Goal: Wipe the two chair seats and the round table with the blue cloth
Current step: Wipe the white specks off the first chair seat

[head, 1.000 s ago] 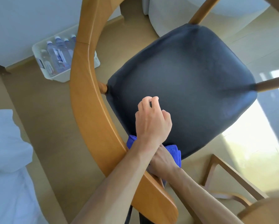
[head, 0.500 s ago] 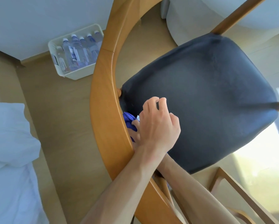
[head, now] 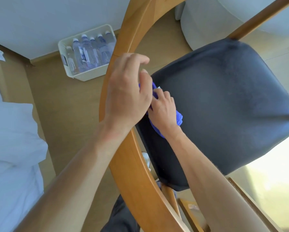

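Observation:
A wooden chair has a dark blue-grey seat (head: 224, 106) that fills the middle and right of the view. My right hand (head: 165, 111) grips the bunched blue cloth (head: 179, 118) and holds it down on the seat's rear edge, next to the curved wooden backrest (head: 133, 164). The hand covers most of the cloth. My left hand (head: 125, 91) hovers over the backrest just left of the cloth, its fingers loosely curled with nothing in them.
A white bin of water bottles (head: 88, 76) stands on the floor by the wall behind the backrest. White bedding (head: 11, 131) lies at the left. A round white base (head: 207, 22) is beyond the seat. Another wooden frame (head: 249, 198) sits at lower right.
My right hand has carried the cloth along the seat's rear edge, away from the near corner. My left hand has lifted off the seat and now hovers over the backrest.

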`<state>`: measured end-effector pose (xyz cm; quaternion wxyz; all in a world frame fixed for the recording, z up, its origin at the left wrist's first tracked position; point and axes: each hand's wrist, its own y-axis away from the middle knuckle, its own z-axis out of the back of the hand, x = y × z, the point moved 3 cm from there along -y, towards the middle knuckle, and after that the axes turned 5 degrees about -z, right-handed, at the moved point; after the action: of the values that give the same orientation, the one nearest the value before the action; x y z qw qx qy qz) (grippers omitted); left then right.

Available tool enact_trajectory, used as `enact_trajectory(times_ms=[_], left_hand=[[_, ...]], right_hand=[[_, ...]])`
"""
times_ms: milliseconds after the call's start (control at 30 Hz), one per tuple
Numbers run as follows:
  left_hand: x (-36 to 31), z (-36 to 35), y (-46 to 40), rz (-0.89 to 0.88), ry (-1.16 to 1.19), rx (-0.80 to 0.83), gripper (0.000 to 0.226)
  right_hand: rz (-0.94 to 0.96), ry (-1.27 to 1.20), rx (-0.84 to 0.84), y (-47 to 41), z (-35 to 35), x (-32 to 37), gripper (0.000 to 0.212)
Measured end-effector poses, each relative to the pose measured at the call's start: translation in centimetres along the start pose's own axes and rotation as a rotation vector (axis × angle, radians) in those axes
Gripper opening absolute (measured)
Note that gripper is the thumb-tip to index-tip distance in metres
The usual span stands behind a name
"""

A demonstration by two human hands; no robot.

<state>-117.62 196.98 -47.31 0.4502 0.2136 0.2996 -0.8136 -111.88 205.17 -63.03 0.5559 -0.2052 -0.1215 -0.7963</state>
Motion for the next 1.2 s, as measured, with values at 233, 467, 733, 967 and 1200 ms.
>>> enact_trajectory(times_ms=[233,467,733,967,1200], left_hand=[[0.4,0.0,1.8,-0.013,-0.021,-0.09,0.025],[0.0,-0.2,1.8,0.018,-0.05,-0.085,0.025],[-0.7,-0.3,2.6,0.051,-0.048,-0.08,0.025],[-1.4,-0.3,4.0,0.066,-0.05,-0.05,0.026],[-1.5,-0.8,4.0,0.079,-0.109,-0.037,0.027]], right_hand=[[-0.289,0.083,0.042,-0.8,2.7,-4.4,0.035],[-0.118,0.042,0.065,5.7,2.0,-3.0,0.04],[0.052,0.014,0.184,13.6,2.5,-2.8,0.035],[0.287,0.022,0.441,21.5,3.1,-4.8,0.039],[0.297,0.059,0.363,21.5,4.7,-7.2,0.038]])
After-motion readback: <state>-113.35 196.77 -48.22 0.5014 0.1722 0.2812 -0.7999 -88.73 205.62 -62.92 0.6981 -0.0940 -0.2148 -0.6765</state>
